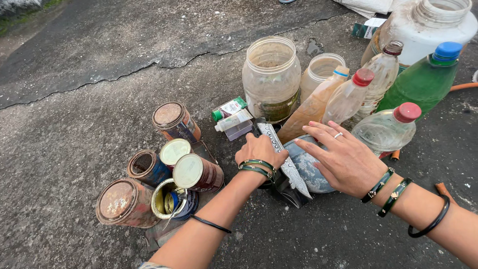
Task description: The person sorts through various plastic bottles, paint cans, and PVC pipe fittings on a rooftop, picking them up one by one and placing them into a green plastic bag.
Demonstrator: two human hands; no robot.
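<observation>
Hands met over a grey bowl [308, 167] on cracked ground: the left hand [260, 149] curled onto a patterned strip [286, 162], the right hand [343, 159] spread flat, holding nothing. Rusty tins [174, 122] lay left, bottles [388, 129] behind; steadying the bowl's rim looked wise.

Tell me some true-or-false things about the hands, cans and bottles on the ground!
1. The right hand wears a ring. True.
2. The green bottle has a red cap. False: its cap is blue.
3. The left hand holds a rusty can. False: its fingers are closed on a black patterned packet; the cans lie apart.
4. The big plastic jar has no lid. True.
5. Both wrists wear bangles. True.
</observation>
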